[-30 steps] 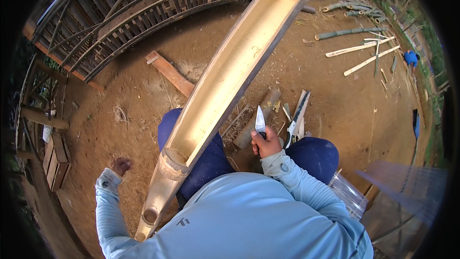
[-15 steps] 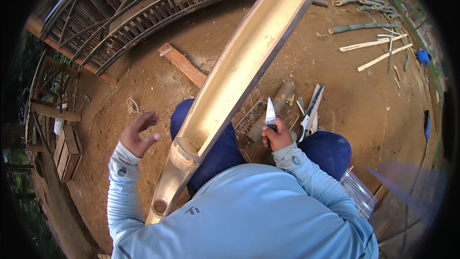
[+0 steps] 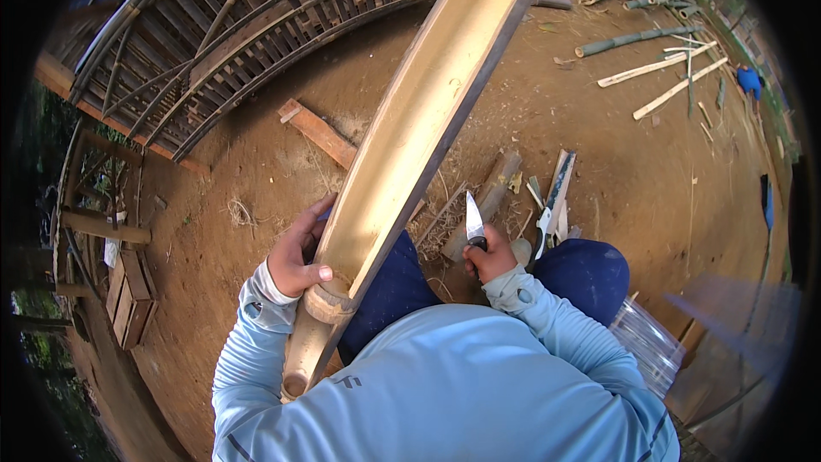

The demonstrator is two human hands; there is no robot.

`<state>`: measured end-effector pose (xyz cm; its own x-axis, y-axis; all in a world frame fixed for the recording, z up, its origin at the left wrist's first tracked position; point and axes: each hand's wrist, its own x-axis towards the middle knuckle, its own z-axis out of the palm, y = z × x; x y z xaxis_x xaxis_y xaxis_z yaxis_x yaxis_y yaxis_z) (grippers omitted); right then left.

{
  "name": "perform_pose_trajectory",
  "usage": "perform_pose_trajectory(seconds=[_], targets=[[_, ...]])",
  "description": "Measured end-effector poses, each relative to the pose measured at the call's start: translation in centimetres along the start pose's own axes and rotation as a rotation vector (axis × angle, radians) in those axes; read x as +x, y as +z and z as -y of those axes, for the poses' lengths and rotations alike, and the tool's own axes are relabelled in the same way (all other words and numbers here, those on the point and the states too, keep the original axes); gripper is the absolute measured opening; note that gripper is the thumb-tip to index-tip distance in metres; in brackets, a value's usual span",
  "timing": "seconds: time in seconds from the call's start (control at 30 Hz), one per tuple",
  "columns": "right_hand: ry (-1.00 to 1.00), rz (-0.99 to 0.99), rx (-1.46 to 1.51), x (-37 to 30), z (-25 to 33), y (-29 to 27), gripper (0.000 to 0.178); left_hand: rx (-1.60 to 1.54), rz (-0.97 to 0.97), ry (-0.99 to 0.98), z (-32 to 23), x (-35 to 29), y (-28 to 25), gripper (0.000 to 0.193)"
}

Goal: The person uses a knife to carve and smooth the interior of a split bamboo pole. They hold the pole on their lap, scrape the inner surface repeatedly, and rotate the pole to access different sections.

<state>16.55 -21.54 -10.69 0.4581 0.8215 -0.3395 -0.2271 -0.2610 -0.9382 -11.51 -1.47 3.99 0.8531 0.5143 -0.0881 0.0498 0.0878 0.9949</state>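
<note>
A long split bamboo pole (image 3: 419,107), hollow and pale inside, slants across my lap from lower left to the top of the view. My left hand (image 3: 299,250) grips its left edge just above a node, with the thumb lying over the rim and the fingers going round the outside. In my right hand (image 3: 490,259) is a knife (image 3: 474,219) with a dark handle; its short blade points up and stays apart from the bamboo. Below the node, a shorter hollow section of the pole reaches toward my left sleeve.
A round log (image 3: 494,192) and a saw (image 3: 556,192) with a white handle lie ahead of my right knee. A wooden plank (image 3: 321,133) rests beyond the pole. Bamboo poles (image 3: 637,41) and pale strips are at the far right; a slatted bamboo structure (image 3: 256,30) stands far left.
My left hand has moved right and closed on the edge of the bamboo, which it was apart from before. The pole's far end has shifted left. The knife has moved slightly left.
</note>
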Motion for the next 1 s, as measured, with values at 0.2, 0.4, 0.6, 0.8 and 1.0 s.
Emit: perform_pose_trajectory(seconds=[0.2,0.4,0.6,0.8,1.0], targets=[[0.01,0.011,-0.09,0.2,-0.1,-0.1,0.023,-0.031,0.082,-0.079,0.2,1.0,-0.6,0.112],[-0.006,0.053,-0.145,0.3,-0.7,-0.2,0.021,0.022,0.121,-0.139,0.0,1.5,-0.7,0.107],[-0.001,0.088,-0.123,0.0,-0.7,0.2,0.022,0.009,0.208,-0.125,0.2,1.9,-1.3,0.096],[-0.006,0.116,-0.146,-0.5,-0.1,0.3,0.025,0.02,0.235,-0.077,1.0,2.1,-1.7,0.091],[-0.014,0.12,-0.148,-0.4,-0.7,0.0,0.023,-0.057,0.23,-0.113,0.9,2.3,-1.2,0.092]])
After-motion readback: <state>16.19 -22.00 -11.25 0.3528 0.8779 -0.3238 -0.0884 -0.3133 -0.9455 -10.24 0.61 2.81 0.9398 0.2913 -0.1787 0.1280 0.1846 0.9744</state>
